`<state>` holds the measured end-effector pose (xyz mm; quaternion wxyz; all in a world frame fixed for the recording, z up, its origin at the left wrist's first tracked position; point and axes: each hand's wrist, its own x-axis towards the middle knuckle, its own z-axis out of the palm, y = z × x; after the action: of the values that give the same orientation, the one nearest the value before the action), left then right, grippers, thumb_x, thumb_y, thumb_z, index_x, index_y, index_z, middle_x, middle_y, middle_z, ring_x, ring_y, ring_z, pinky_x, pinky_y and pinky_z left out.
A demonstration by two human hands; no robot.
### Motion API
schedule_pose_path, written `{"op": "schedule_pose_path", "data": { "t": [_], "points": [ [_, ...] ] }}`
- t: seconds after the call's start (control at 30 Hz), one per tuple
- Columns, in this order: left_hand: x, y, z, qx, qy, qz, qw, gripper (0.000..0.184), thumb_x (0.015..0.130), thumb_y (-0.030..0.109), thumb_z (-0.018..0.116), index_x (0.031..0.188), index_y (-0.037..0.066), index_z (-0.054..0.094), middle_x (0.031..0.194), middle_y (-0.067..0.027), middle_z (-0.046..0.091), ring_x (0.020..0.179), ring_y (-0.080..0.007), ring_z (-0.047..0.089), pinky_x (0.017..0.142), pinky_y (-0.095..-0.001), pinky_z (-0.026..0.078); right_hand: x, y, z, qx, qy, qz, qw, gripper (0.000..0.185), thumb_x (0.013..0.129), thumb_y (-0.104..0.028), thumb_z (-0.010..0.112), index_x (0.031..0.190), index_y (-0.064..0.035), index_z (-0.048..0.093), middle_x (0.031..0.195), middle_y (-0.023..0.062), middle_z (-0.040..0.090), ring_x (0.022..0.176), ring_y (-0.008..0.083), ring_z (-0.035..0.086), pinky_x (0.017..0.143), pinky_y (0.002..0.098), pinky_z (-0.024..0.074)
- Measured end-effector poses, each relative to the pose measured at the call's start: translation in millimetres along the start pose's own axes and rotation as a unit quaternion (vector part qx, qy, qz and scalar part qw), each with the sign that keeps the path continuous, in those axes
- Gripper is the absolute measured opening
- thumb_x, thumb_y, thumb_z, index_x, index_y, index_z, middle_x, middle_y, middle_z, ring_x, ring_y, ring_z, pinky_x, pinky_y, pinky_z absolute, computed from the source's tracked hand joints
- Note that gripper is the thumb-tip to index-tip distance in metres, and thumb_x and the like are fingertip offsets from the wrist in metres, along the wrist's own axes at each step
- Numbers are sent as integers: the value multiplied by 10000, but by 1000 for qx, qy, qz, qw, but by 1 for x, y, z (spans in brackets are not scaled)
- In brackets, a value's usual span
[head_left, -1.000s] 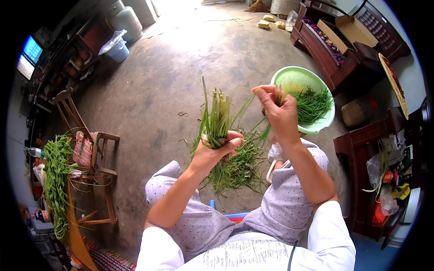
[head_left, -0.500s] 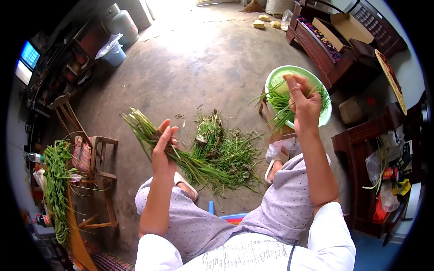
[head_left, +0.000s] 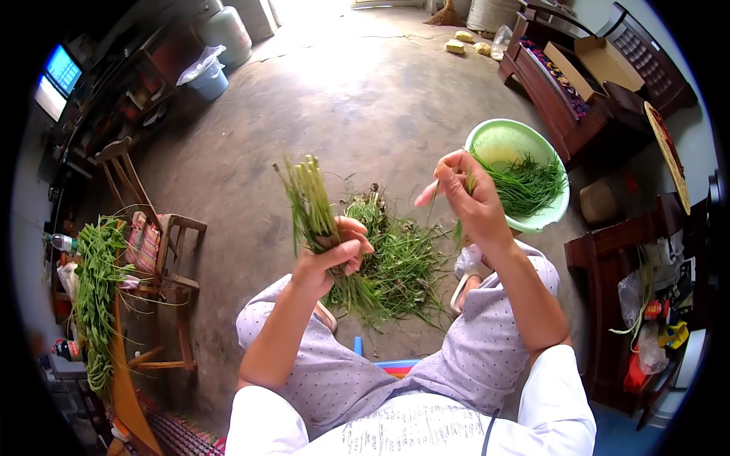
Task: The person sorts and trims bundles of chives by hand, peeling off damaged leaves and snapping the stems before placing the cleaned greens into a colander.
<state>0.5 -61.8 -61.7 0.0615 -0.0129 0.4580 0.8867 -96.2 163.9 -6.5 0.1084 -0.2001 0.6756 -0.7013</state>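
My left hand (head_left: pixel 328 257) is closed around a bunch of chives (head_left: pixel 310 199), its pale cut-looking ends pointing up and away, the green leaves hanging below the fist. My right hand (head_left: pixel 473 199) is raised at the near left side of a light green plastic basket (head_left: pixel 563 215). Its fingers are pinched on a few thin chive blades (head_left: pixel 458 235), partly hidden by the fingers. Loose green chives (head_left: pixel 528 186) lie inside the basket. On the floor between my feet is a heap of chives and trimmings (head_left: pixel 403 266), some roots and dry bits among them.
A wooden chair (head_left: pixel 171 235) stands at left, beside a bench piled with leafy green stems (head_left: pixel 99 296). Further off are a blue bin (head_left: pixel 207 80) and a gas cylinder (head_left: pixel 226 34). Dark wooden furniture (head_left: pixel 544 83) holds an open cardboard box (head_left: pixel 578 68) at right.
My right hand has moved left and down from over the basket, leaving chives lying in it. My left hand has swung right, turning the bunch more upright.
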Motion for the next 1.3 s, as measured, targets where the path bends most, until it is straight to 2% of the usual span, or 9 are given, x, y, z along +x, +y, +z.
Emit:
{"op": "schedule_pose_path", "data": {
  "t": [0.07, 0.2, 0.37, 0.53, 0.7, 0.73, 0.93, 1.1, 1.3],
  "points": [
    [1, -2, 0, -32, -132, -25, 990, 245, 775, 81, 661, 988, 12, 562, 820, -119, 633, 586, -108, 556, 490, -220, 434, -2, 5, 6, -8, -13, -20, 1000, 211, 959, -268, 453, 973, -59, 477, 588, -66, 480, 492, 14, 330, 476, 167, 261],
    [-2, -5, 6, -26, -206, -66, 976, 234, 772, 63, 664, 974, 11, 555, 812, -118, 632, 578, -122, 553, 479, -219, 417, -3, 0, 9, 108, -48, 10, 993, 235, 963, -271, 443, 945, -44, 501, 581, -86, 366, 512, 19, 272, 477, 174, 239],
    [0, -13, 14, 7, -173, -88, 981, 233, 792, 51, 658, 997, 22, 552, 800, -102, 635, 585, -112, 554, 498, -217, 425, -7, -3, 16, 121, -149, 28, 981, 309, 971, -288, 416, 892, -20, 550, 587, -84, 295, 531, 22, 269, 479, 180, 224],
    [4, -23, 17, 57, -145, -87, 984, 263, 800, 84, 668, 1023, 4, 553, 755, -71, 629, 579, -96, 548, 508, -213, 423, -9, 5, 24, 80, -129, -9, 988, 327, 974, -298, 404, 903, -21, 562, 600, -54, 417, 549, 17, 342, 492, 175, 262],
    [7, -26, 19, 86, -144, -102, 981, 304, 809, 138, 668, 1053, 5, 543, 729, -65, 618, 573, -95, 543, 516, -213, 418, -17, -7, 32, -78, -78, 41, 993, 206, 884, -224, 599, 853, -21, 616, 582, -68, 420, 552, 2, 332, 477, 195, 252],
    [7, -26, 20, 86, -144, -102, 981, 304, 809, 138, 668, 1053, 5, 543, 729, -65, 618, 573, -95, 543, 516, -213, 418, -17, -4, 31, -20, -70, 57, 996, 169, 842, -182, 655, 850, -18, 619, 601, -87, 425, 538, 6, 323, 460, 206, 246],
    [6, -25, 16, -71, -33, -61, 995, 337, 825, 165, 642, 1110, 42, 512, 858, -126, 637, 695, -163, 618, 638, -272, 510, -13, 5, 21, 85, -29, 56, 994, 136, 854, -174, 636, 866, -40, 615, 605, -90, 444, 498, -9, 331, 420, 189, 224],
    [7, -21, 15, -47, -6, -39, 998, 298, 829, 152, 623, 1077, 35, 505, 925, -158, 635, 784, -222, 641, 668, -319, 518, -7, 5, 7, 237, 34, 67, 969, 79, 855, -146, 615, 880, -85, 572, 563, -93, 383, 436, -10, 278, 379, 163, 205],
    [13, -14, 6, 46, 184, -3, 982, 143, 829, 85, 632, 946, 34, 567, 849, -123, 655, 769, -191, 642, 668, -294, 514, 2, -9, -26, 307, 97, -27, 946, 48, 865, -88, 576, 912, -84, 585, 543, -80, 370, 389, 10, 234, 347, 173, 170]
  ]
}}
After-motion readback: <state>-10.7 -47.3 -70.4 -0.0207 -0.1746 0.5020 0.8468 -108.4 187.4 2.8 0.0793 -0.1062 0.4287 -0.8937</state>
